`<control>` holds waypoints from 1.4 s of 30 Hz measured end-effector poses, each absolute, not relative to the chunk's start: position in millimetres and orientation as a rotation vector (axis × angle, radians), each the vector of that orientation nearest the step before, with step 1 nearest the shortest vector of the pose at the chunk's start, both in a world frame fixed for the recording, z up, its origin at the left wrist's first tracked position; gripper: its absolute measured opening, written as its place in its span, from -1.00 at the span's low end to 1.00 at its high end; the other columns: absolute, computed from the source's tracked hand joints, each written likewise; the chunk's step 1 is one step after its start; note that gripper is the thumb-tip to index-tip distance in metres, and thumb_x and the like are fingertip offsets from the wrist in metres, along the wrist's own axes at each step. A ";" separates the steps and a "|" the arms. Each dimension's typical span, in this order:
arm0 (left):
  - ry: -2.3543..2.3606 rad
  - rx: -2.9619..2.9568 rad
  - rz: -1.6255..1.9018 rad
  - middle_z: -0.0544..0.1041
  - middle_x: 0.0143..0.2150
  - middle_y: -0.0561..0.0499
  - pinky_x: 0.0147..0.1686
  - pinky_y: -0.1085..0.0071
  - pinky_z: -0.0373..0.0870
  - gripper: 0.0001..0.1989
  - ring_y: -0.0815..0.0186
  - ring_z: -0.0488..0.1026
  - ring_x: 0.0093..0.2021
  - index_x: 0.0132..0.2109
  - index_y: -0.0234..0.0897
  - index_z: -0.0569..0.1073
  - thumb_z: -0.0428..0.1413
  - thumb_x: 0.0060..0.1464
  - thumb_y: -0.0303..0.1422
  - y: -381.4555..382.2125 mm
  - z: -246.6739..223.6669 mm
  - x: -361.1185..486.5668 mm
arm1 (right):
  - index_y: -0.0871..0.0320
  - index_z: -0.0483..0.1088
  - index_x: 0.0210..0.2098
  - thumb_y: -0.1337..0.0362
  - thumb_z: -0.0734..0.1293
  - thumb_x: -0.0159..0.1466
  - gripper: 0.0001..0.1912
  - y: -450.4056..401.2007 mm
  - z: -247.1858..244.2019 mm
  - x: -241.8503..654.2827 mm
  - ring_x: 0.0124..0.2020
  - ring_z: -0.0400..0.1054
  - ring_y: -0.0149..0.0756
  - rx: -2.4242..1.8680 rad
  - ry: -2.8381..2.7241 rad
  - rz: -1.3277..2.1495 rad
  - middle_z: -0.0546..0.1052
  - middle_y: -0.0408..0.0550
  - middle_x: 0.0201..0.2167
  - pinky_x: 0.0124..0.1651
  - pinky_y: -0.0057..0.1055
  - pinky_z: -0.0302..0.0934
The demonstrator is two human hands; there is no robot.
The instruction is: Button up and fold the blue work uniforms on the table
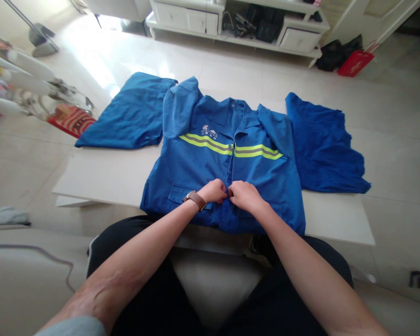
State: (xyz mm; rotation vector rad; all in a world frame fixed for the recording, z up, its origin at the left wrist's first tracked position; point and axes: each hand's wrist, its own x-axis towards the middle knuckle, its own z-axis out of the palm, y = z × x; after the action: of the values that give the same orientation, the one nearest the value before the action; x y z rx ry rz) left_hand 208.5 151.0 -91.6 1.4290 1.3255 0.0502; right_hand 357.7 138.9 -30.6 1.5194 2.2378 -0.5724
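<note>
Blue jacket (206, 165) lies front-up on the white tabletop (105, 172), between two other blue garments (129, 112). I see left hand (214, 191) and right hand (244, 194) close together, fingers curled tight, pinching its front opening below the stripe (210, 143).

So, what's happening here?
A person's left hand and right hand meet at the lower front opening of a blue work jacket, fingers pinched at its edges. The jacket lies front up, collar away from the person, on a white table, with a blue garment on its left and another on its right.
</note>
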 end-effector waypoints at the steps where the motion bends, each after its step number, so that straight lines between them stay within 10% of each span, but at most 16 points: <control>1: 1.328 1.434 0.046 0.53 -0.56 0.05 -0.46 0.52 0.46 -0.90 0.29 0.61 -0.44 -0.38 -0.28 0.44 0.14 0.06 -0.54 150.6 -90.7 208.7 | 0.13 0.59 -0.12 0.35 0.28 0.34 -0.76 139.0 -30.9 357.6 -0.01 0.53 -0.08 1.516 2.238 -0.574 0.62 0.11 -0.02 -0.02 -0.35 0.32; 42: 1.406 1.662 -0.109 0.61 -0.52 0.05 -0.32 0.50 0.46 -0.91 0.28 0.64 -0.36 -0.35 -0.23 0.52 0.26 -0.05 -0.47 151.8 -78.7 207.5 | 0.07 0.62 -0.12 0.35 0.34 0.29 -0.76 146.7 -32.9 354.0 -0.01 0.54 -0.08 1.632 2.085 -0.652 0.64 0.09 -0.03 -0.06 -0.33 0.33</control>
State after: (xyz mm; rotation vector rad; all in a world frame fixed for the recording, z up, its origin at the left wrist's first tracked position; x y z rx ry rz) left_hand 207.5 151.8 -78.7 1.6619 1.4061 -0.1090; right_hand 354.0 146.7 -32.9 1.6317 2.0848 -0.6520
